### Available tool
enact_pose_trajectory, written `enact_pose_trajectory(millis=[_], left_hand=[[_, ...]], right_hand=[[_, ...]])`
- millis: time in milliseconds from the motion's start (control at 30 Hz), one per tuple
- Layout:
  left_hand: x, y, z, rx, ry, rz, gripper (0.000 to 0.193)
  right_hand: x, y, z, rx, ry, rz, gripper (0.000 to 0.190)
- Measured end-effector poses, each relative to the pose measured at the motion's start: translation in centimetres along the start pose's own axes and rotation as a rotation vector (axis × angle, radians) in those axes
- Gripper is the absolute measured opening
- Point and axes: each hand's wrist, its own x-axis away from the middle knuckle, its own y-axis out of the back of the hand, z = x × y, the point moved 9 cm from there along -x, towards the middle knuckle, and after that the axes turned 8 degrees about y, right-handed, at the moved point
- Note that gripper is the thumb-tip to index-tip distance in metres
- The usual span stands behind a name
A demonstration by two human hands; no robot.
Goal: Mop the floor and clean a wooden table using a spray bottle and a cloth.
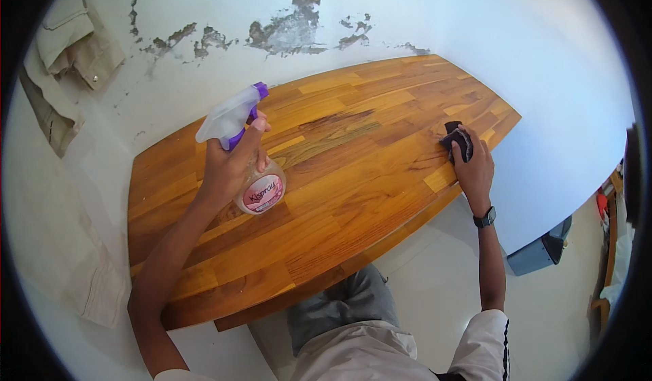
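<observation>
My left hand (pixel 232 159) grips a Kispray spray bottle (pixel 262 190) by its neck, with fingers at the purple trigger. The bottle has a translucent white spray head (pixel 229 113) with a purple nozzle, pointed away from me over the wooden tabletop (pixel 331 177). Whether its base touches the wood, I cannot tell. Far to the right, my right hand (pixel 473 162) holds a dark folded cloth (pixel 456 141) against the tabletop near its right end. A dark watch (pixel 485 218) is on my right wrist.
Behind the table stands a white wall (pixel 204 4) with peeling patches (pixel 285 29). Beige clothing (pixel 76 39) hangs at the left. A white panel (pixel 550 126) borders the table's right end. On the floor beyond it sits a grey bin (pixel 540 251).
</observation>
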Motion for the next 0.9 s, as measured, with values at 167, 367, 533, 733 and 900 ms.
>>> enact_pose_trajectory(millis=[167,367,533,733,900], left_hand=[[0.2,-0.5,-0.7,0.007,-0.029,-0.023,0.027],[0.7,0.3,-1.0,-0.019,-0.024,-0.005,0.028],[0.6,0.2,-0.7,0.037,-0.016,-0.003,0.029],[1.3,0.7,-0.7,0.022,-0.004,-0.001,0.03],[0.5,-0.8,-0.3,0.044,-0.028,0.0,0.026]], right_hand=[[0.2,0.5,0.7,0.002,-0.011,0.031,0.04],[5.2,1.7,15.5,-0.391,0.315,0.229,0.041],[7.6,3.3,19.6,-0.409,0.448,0.403,0.044],[-0.3,0.3,1.7,-0.084,0.105,0.13,0.039],[-1.4,1.1,-8.8,0.101,-0.113,-0.022,0.038]])
